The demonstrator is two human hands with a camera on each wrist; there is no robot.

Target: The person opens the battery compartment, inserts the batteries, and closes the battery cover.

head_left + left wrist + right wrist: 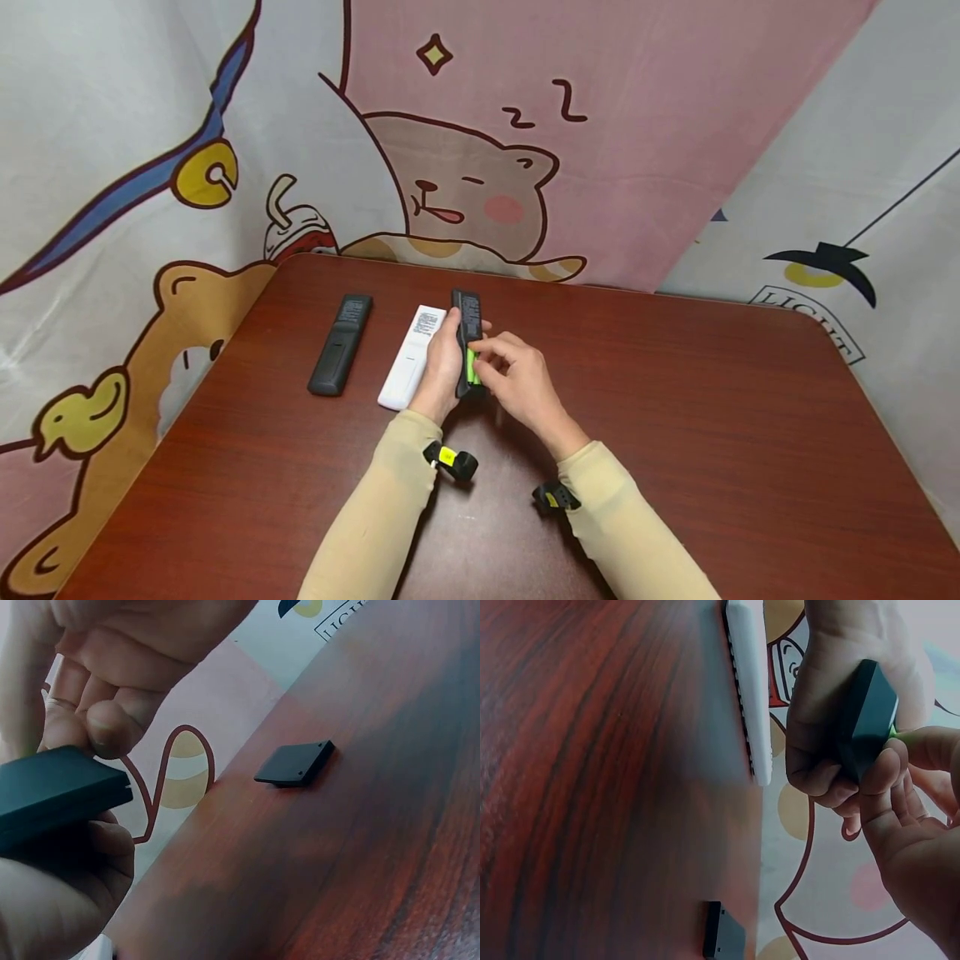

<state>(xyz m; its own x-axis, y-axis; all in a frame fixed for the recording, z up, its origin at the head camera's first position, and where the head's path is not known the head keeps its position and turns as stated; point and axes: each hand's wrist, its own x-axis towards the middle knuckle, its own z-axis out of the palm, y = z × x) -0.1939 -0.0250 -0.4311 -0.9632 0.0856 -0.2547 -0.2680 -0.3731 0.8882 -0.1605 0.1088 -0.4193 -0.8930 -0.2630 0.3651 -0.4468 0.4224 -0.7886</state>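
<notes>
My left hand [441, 371] grips a black remote control [470, 310], held back side up above the table. Its battery compartment is uncovered, and bright green batteries [472, 368] show inside. At the compartment, the thumb and forefinger of my right hand [523, 382] pinch a green battery. In the right wrist view the remote [868, 720] hides most of the battery, leaving a sliver of green by the fingertips. A small black battery cover [294, 763] lies on the table, seen in the left wrist view.
A white remote control [405, 367] lies back side up just left of my left hand. Farther left lies another black remote [341, 346]. The brown wooden table [712, 433] meets a cartoon-printed cloth [622, 167] at its far edge.
</notes>
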